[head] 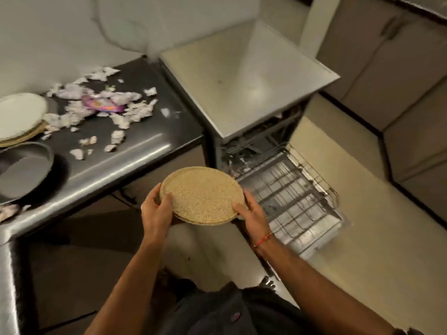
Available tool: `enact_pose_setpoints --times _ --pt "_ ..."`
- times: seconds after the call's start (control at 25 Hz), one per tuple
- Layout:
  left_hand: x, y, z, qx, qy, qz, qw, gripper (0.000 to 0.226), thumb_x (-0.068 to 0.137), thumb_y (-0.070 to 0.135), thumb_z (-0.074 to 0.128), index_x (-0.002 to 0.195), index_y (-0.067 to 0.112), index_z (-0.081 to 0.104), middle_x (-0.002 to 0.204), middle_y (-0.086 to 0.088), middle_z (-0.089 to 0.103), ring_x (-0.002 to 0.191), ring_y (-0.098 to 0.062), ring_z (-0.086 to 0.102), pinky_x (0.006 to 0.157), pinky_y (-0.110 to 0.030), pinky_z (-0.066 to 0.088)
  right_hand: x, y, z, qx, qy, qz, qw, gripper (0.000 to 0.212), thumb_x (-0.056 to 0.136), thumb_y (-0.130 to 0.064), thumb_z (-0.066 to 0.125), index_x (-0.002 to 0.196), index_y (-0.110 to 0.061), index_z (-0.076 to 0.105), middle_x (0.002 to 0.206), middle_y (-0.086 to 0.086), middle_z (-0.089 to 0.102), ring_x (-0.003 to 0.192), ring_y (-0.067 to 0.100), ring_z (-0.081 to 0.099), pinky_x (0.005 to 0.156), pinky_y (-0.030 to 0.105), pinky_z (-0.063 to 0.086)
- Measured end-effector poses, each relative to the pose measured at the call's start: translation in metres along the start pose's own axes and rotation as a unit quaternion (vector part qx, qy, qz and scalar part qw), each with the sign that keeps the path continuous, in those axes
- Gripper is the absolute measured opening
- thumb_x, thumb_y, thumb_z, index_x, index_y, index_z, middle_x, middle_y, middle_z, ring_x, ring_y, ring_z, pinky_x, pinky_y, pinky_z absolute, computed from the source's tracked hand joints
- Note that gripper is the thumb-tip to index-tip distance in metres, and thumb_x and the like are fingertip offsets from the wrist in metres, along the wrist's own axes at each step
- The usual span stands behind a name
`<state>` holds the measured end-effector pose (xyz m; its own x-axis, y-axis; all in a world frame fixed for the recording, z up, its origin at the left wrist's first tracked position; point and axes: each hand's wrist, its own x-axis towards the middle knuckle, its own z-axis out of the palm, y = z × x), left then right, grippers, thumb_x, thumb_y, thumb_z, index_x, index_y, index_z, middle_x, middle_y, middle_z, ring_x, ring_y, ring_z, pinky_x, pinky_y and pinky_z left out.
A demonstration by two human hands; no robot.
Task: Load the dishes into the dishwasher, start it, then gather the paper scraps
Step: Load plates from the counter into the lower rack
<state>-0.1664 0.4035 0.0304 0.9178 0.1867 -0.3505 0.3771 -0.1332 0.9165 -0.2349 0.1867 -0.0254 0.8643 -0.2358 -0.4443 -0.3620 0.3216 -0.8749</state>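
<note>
- Near the frame's centre, the left hand (154, 209) and right hand (251, 210) clasp opposite rims of the speckled plates (200, 195), fingers curled round the edges; there appear to be two, stacked and held flat.
- The pulled-out dishwasher rack (290, 197) lies just right of the plates and lower, nearer the right hand.
- Upper left: one stack of plates (20, 114), one dark pan (23, 175) and many paper scraps (101, 105) on the counter (135, 151).

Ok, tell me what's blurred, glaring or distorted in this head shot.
Head view: dim, warm light; the speckled plate held by the left hand and right hand is fairly sharp, while the paper scraps and dishwasher rack are smeared; glare streaks the steel counter; wide-angle bending curves the edges.
</note>
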Motion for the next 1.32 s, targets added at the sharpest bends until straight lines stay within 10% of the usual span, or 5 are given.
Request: enact_pose_setpoints --times 0.28,0.4,0.52,0.96,1.32 --pt "-0.008 -0.032 0.099 0.073 -0.106 -0.13 0.983 0.057 0.102 0.008 0.054 0.076 0.057 0.069 0.083 0.013 0.074 0.072 -0.009 0.075 0.052 -0.03 0.059 -0.021 0.045 -0.091 -0.036 -0.022 0.093 0.995 0.059 0.085 -0.049 0.069 0.135 -0.049 0.038 0.135 -0.018 0.053 0.123 0.004 0.055 0.087 0.024 0.054" --pt "0.025 -0.048 0.132 0.104 -0.118 -0.162 0.974 0.039 0.101 0.007 0.05 0.096 0.039 0.072 0.103 -0.008 0.072 0.07 -0.014 0.075 0.053 -0.036 0.06 0.006 0.061 -0.098 -0.151 -0.043 0.1 0.983 0.104 0.074 -0.075 0.064 0.156 -0.027 0.022 0.163 -0.012 0.009 0.145 0.0 0.015 0.115 0.021 0.021" --pt "0.079 -0.069 0.176 0.136 -0.129 -0.179 0.966 0.034 0.1 0.005 0.048 0.124 0.024 0.064 0.114 -0.016 0.067 0.068 -0.018 0.075 0.053 -0.037 0.06 0.059 0.087 -0.106 -0.29 -0.036 0.086 0.952 0.077 0.089 -0.056 0.059 0.154 -0.024 0.032 0.165 0.001 0.007 0.151 0.016 0.001 0.123 0.034 0.01" --pt "0.264 -0.22 0.317 0.171 -0.124 -0.248 0.945 0.052 0.101 0.007 0.056 0.149 0.024 0.046 0.138 -0.017 0.052 0.08 -0.025 0.063 0.056 -0.041 0.063 0.277 0.236 -0.136 -0.356 0.047 0.079 0.93 0.038 0.101 -0.023 0.05 0.136 -0.036 0.057 0.143 0.003 0.055 0.126 0.026 0.055 0.11 0.038 0.042" --pt "0.294 -0.288 0.35 0.206 -0.176 -0.27 0.924 0.049 0.102 0.011 0.057 0.149 0.019 0.046 0.14 -0.018 0.054 0.097 -0.032 0.066 0.058 -0.037 0.062 0.317 0.309 -0.161 -0.371 0.052 0.106 0.921 0.044 0.098 -0.009 0.054 0.138 -0.026 0.056 0.141 0.009 0.056 0.127 0.028 0.054 0.105 0.026 0.037"
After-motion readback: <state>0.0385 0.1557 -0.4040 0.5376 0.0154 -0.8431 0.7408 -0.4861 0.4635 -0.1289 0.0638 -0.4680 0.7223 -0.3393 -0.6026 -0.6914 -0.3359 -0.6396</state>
